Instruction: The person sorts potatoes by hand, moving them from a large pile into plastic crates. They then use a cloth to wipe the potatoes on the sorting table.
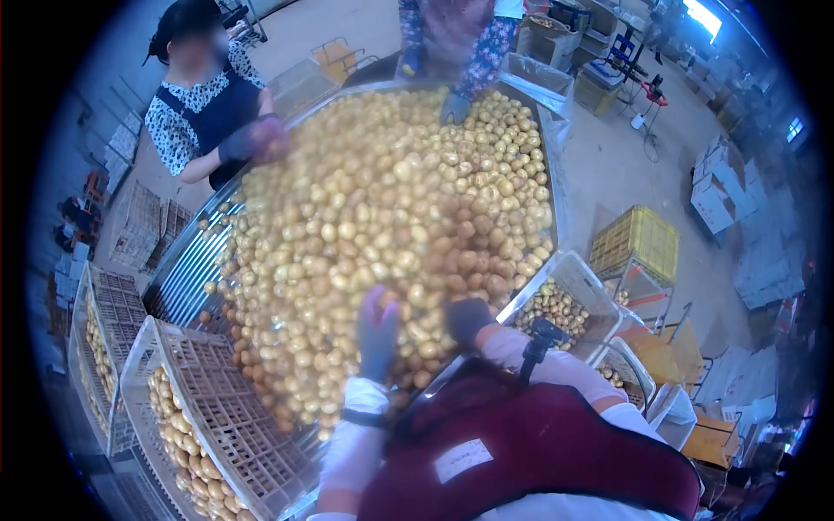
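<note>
A large heap of round yellow-brown produce [347, 234], which looks like small potatoes, covers the sorting table. My left hand [378, 337], in a grey glove with purple fingertips, lies over the near side of the heap. Its fingers stretch forward, slightly blurred, and nothing shows in them. To its right, my right hand [469, 319] in a dark glove rests against the near right part of the heap. Its fingers are too dark and blurred to make out. Darker brown pieces [478, 260] lie just beyond it.
Bare metal rollers [187, 269] show on the left. A tilted plastic crate [234, 408] holding produce stands front left; another crate [565, 300] is at my right. Two co-workers stand across the table, a gloved hand [454, 108] on the heap. A yellow crate [636, 246] stands farther right.
</note>
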A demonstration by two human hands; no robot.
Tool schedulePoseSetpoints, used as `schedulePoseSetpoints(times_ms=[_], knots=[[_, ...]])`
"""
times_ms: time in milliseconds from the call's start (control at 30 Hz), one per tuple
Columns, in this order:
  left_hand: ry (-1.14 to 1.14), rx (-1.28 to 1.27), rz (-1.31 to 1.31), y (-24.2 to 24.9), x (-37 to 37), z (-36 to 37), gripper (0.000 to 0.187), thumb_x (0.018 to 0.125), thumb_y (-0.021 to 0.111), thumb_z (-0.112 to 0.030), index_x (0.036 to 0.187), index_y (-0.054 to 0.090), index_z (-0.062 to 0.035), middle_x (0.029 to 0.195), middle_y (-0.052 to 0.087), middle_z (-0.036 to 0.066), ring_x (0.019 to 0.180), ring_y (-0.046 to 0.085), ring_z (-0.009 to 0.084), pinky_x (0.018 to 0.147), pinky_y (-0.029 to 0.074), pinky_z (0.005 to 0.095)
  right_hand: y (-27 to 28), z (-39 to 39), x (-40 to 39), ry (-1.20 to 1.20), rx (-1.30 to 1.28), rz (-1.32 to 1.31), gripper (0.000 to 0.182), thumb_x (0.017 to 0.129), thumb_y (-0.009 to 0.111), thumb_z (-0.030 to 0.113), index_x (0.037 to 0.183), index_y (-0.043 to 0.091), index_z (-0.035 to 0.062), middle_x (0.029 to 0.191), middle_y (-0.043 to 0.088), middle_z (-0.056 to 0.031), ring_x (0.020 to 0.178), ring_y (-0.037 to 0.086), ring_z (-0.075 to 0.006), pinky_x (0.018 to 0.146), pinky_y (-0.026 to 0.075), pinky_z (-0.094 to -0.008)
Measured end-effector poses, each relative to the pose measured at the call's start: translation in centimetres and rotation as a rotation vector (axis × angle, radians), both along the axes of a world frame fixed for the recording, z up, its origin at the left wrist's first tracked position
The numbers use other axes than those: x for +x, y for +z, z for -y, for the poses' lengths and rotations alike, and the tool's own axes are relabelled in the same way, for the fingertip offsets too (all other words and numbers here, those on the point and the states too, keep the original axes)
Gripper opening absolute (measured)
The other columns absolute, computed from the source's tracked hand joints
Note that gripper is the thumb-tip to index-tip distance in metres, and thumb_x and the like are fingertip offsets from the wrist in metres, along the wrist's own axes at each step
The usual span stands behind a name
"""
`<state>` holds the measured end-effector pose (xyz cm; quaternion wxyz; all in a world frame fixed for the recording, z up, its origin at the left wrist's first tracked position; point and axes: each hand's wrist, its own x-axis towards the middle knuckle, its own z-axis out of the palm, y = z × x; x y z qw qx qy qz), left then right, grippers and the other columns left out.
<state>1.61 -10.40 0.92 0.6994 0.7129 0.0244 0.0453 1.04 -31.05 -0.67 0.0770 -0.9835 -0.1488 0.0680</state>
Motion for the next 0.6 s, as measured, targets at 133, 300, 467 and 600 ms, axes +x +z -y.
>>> schedulePoseSetpoints(times_ms=[133, 300, 467, 600], knots=[[0.040, -0.031, -0.027, -0.2, -0.3, -1.3, 0.044, 0.099, 0.063, -0.019, 0.137, 0.051, -0.0016, 0.104, 0.058, -0.002, 0.086, 0.055, 0.0054, 0.074, 0.047, 0.0187, 0.2, -0.9, 0.8, 0.077, -0.154, -0.187, 0.021, 0.088, 0.057, 0.017, 0.101, 0.070, 0.0066, 0.091, 0.073, -0.0125, 0.084, 0.072, -0.0296, 0.071, 0.055, -0.0413], [0.097, 0.032, 0.088, 4.8, -2.1, -0.5, 0.039, 0.099, 0.060, -0.021, 0.132, 0.055, -0.0011, 0.107, 0.059, 0.004, 0.096, 0.058, 0.0152, 0.083, 0.048, 0.0281, -0.8, 1.8, -1.4, -0.088, 0.529, -0.224, 0.030, 0.095, 0.052, 0.020, 0.116, 0.065, 0.0041, 0.108, 0.070, -0.0153, 0.100, 0.068, -0.0304, 0.088, 0.053, -0.0422], [-0.323, 0.648, 0.405, 8.6, -4.3, 5.2, 0.041, 0.093, 0.062, -0.025, 0.128, 0.057, -0.0033, 0.121, 0.058, 0.015, 0.112, 0.056, 0.0356, 0.101, 0.043, 0.0449, 4.8, 2.2, -4.3, -0.429, 2.351, -1.244, 0.038, 0.096, 0.049, 0.028, 0.119, 0.065, 0.0017, 0.114, 0.066, -0.0157, 0.107, 0.063, -0.0251, 0.095, 0.051, -0.0396], [-0.678, 0.891, 0.686, 10.1, -4.2, 9.9, 0.046, 0.090, 0.067, -0.027, 0.129, 0.056, -0.0052, 0.121, 0.054, 0.015, 0.118, 0.053, 0.0401, 0.104, 0.040, 0.0494, 3.4, 7.5, -6.1, -0.226, 2.201, -0.381, 0.032, 0.098, 0.049, 0.029, 0.109, 0.063, 0.0030, 0.093, 0.062, -0.0097, 0.083, 0.060, -0.0217, 0.073, 0.050, -0.0345]])
